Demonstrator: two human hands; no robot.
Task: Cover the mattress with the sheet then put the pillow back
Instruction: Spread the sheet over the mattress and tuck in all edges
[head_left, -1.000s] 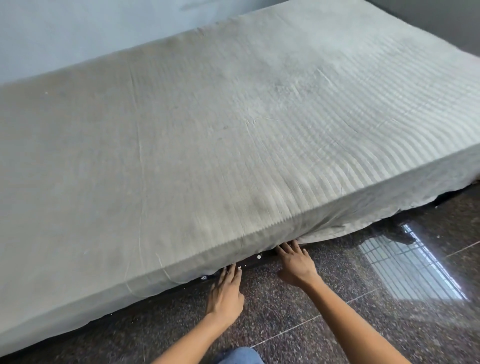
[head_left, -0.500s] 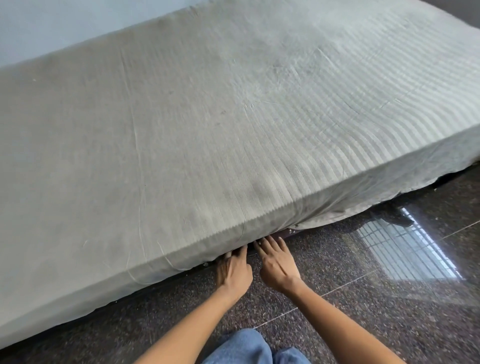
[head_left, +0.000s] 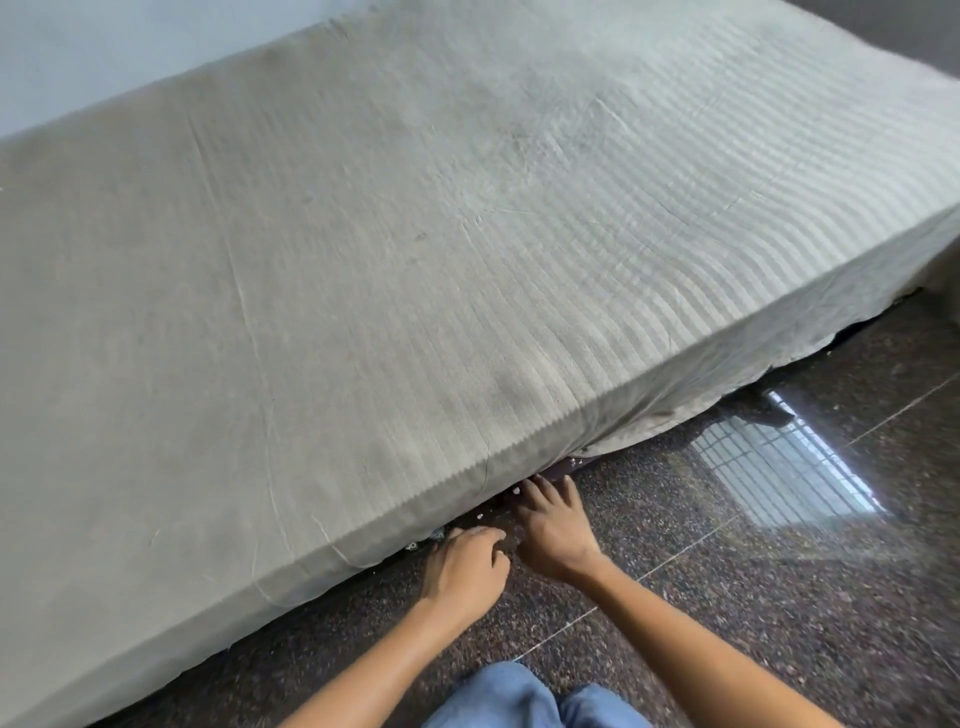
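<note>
**Right hand** (head_left: 553, 525): palm down on the floor (head_left: 779, 613), fingers (head_left: 540, 491) straight and spread. The tips reach toward 12 o'clock, under the hem. It holds nothing.

**Left hand** (head_left: 462, 566): just beside the right, at its 8 o'clock. The knuckles are bent and the fingertips are at the hem. Whether they pinch cloth cannot be told.

**Sheet** (head_left: 467, 234): grey-green and striped, spread over the whole top and down the near side.
- Toward 8 o'clock from the hands, the hem (head_left: 260, 592) lies close to the floor.
- Toward 2 o'clock, a loose, creased skirt (head_left: 769, 387) hangs out onto the floor, not yet tucked.
- A dark strip (head_left: 563, 467) shows under the hem above the right hand.

**Mattress**: hidden under the sheet.
- The long axis runs from 8 o'clock to 2 o'clock.
- The far long side is against the wall (head_left: 104, 62).
- The stripes cross the short way, from the near edge toward the wall.

**Pillow**: not in view.

**Hazards, as judged:**
- Pushing cloth under at one spot may drag the top askew, skew the stripes and deepen the creases.
- A hard tuck here could pull the hem free elsewhere.
- The loose skirt at 2 o'clock may bunch instead of folding flat.
- Fingers could be caught beneath the mattress's weight.
</note>
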